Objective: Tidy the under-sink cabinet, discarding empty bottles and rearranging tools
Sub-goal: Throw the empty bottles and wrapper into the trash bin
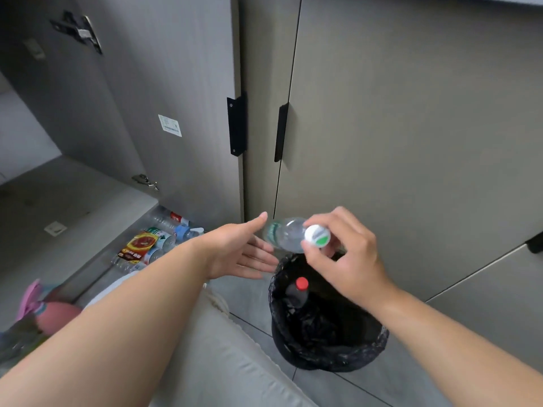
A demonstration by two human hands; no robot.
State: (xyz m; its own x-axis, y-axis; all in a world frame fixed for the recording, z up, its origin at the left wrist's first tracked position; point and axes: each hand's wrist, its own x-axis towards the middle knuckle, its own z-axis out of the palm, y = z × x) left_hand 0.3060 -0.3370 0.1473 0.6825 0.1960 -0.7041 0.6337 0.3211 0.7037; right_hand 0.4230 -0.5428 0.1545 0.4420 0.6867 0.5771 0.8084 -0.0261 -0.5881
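Note:
My right hand (343, 254) pinches the white-and-green cap end of a clear plastic bottle (286, 235), holding it over a bin lined with a black bag (367, 348). A bottle with a red cap (298, 292) lies inside the bin. My left hand (238, 249) is stretched out beside the bottle with fingers straight, thumb near its base, holding nothing. To the left, the open cabinet holds several clear bottles and a red-and-yellow packet (139, 245) on its floor.
The open cabinet door (164, 92) stands left of centre with a black handle (235, 127). Closed cabinet doors (411, 127) fill the right. Pink objects (50, 306) sit at the lower left. My light trouser leg (223, 353) lies beside the bin.

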